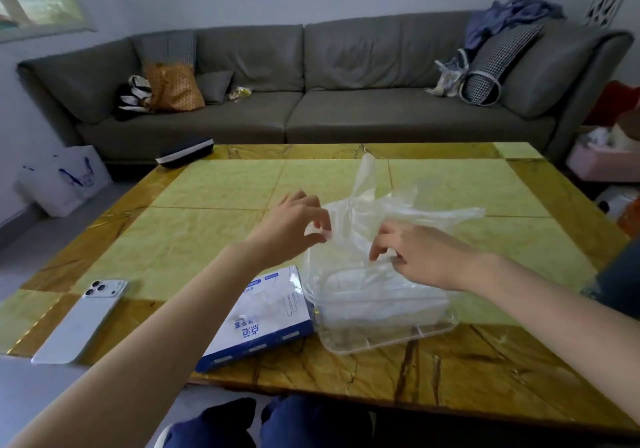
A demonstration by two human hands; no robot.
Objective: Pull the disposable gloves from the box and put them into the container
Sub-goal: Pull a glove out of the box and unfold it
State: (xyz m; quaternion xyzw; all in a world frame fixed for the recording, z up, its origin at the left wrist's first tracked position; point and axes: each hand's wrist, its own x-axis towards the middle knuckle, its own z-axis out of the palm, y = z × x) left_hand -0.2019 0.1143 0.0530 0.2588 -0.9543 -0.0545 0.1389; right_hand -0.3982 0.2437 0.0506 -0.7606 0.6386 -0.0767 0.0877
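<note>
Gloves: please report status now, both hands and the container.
Left hand and right hand both pinch clear glove, held over the container. Box lies beside it. Nothing in the way.

A yellow-green and brown stone table [194, 239] carries four things. A phone [79, 323] lies face down near the near left corner. The box [263, 323] sits mid near edge, with the clear container [388, 329] just right of it. A dark case [185, 151] rests at the far left corner.

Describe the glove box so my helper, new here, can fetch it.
Find the yellow-green table before the grey sofa. By its near edge, the glove box lies flat between a white phone and a clear container. Only it is white cardboard with blue trim.
</note>
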